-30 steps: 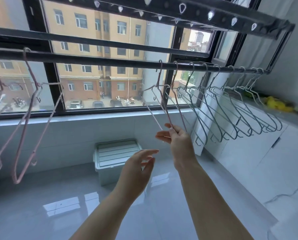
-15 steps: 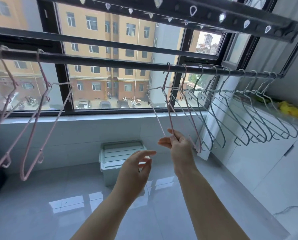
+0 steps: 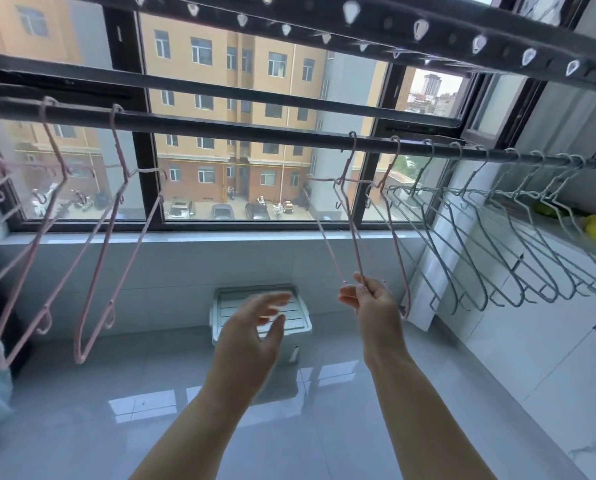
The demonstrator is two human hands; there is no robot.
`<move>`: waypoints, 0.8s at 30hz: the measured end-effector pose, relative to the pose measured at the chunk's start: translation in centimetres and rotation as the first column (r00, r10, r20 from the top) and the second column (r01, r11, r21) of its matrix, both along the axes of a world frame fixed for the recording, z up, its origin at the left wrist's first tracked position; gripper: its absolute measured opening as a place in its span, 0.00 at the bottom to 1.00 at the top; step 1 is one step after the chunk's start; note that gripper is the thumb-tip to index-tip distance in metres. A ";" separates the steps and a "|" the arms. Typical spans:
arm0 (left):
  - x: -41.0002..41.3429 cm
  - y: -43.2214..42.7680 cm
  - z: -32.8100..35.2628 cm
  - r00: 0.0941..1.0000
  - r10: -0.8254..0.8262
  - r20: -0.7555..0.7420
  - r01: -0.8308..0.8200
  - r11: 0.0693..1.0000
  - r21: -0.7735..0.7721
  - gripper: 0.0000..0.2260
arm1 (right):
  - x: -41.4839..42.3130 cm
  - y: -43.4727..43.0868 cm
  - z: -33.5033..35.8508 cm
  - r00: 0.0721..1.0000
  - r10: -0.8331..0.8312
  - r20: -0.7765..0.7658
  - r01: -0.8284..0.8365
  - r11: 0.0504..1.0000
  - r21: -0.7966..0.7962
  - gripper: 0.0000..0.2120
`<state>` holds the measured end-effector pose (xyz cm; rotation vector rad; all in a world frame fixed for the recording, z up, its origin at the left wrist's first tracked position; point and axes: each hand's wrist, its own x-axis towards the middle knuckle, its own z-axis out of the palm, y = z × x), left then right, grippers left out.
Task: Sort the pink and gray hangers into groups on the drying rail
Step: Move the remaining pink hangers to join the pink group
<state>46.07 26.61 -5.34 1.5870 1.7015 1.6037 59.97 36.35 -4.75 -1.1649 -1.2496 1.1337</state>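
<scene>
Pinching a pink hanger (image 3: 353, 233) low down with the right hand (image 3: 371, 306) at five o'clock. Holding the left hand (image 3: 251, 330) loosely spread at six o'clock.

drying rail (image 3: 237, 131): dark round bar, runs across in front of the window, slopes slightly down to the right.
pink hangers (image 3: 126, 176): thin wire, several hooked on the rail's left part, spaced apart, hanging tilted.
held pink hanger (image 3: 352, 233): hooked mid-rail, lower end pinched by right hand (image 3: 372, 303).
second pink hanger (image 3: 382, 187): hooked just right of the held one, beside the gray group.
gray hangers (image 3: 480, 271): several, close together at the rail's right end, all tilted the same way.
</scene>
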 end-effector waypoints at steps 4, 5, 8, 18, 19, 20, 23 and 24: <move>-4.9 -1.7 2.4 0.922 0.359 -0.145 -0.338 0.929 0.152 0.16 | -0.6 -1.3 0.4 0.877 -0.345 0.334 0.227 0.910 0.346 0.21; -6.1 -2.1 2.8 0.870 0.457 -0.185 -0.429 0.887 0.172 0.17 | -1.4 -2.1 0.7 0.855 -0.405 0.324 0.231 0.857 0.461 0.22; -9.0 -3.3 2.6 0.739 0.627 -0.246 -0.630 0.773 0.076 0.26 | -5.5 -4.5 0.9 0.893 -0.241 0.381 0.006 0.851 0.525 0.20; -12.4 -7.3 -2.2 0.864 0.460 -0.205 -0.495 0.851 -0.177 0.13 | -19.1 -9.5 -0.4 0.668 0.577 0.470 -0.687 0.721 0.090 0.19; -12.5 -7.7 -2.4 0.872 0.444 -0.208 -0.477 0.864 -0.159 0.10 | -20.0 -9.9 -0.1 0.673 0.627 0.392 -0.701 0.710 0.067 0.18; -12.5 -8.0 -2.5 0.881 0.428 -0.201 -0.459 0.877 -0.144 0.09 | -20.7 -10.3 0.2 0.679 0.678 0.283 -0.714 0.700 0.036 0.17; -12.6 -8.5 -2.3 0.915 0.373 -0.156 -0.392 0.912 -0.123 0.08 | -21.7 -10.9 0.8 0.685 0.726 -0.051 -0.728 0.685 -0.029 0.13; -12.7 -8.5 -2.2 0.921 0.357 -0.153 -0.377 0.918 -0.124 0.08 | -21.7 -10.9 0.9 0.686 0.717 -0.125 -0.725 0.688 -0.037 0.11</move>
